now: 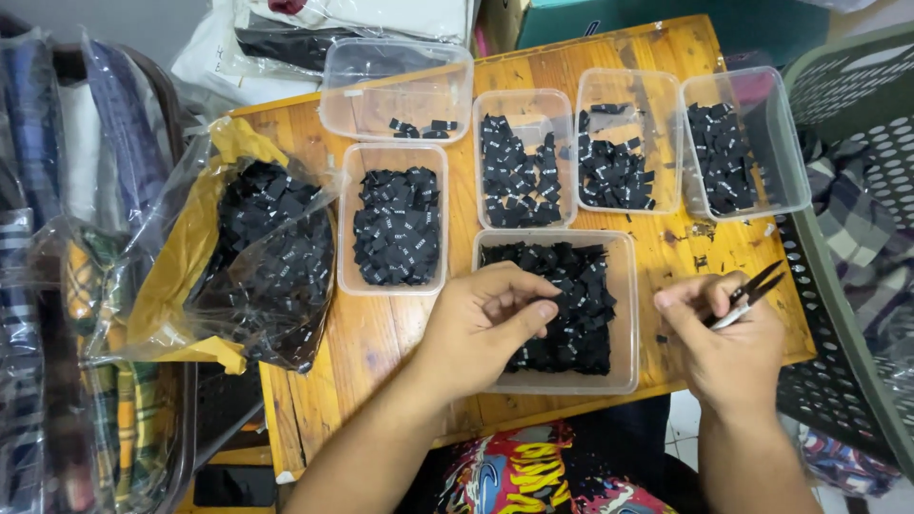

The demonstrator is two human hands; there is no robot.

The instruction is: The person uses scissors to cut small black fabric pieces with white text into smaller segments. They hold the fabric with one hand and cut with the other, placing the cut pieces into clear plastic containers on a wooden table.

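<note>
My left hand [486, 324] reaches into the near clear plastic tub [628, 314], its fingers pinched among small black fabric labels [586, 286]; whether it holds one I cannot tell for sure. My right hand [724, 343] is closed on a small pair of thread snips [752, 290], blades pointing up and right, just right of that tub over the wooden board [371, 333].
Several more clear tubs of black labels [397, 224] stand on the board: [522, 171], [619, 157], [728, 157], and one almost bare tub [400, 90]. A clear bag of labels [271, 257] lies at left. A grey perforated basket [847, 238] with checked cloth stands right.
</note>
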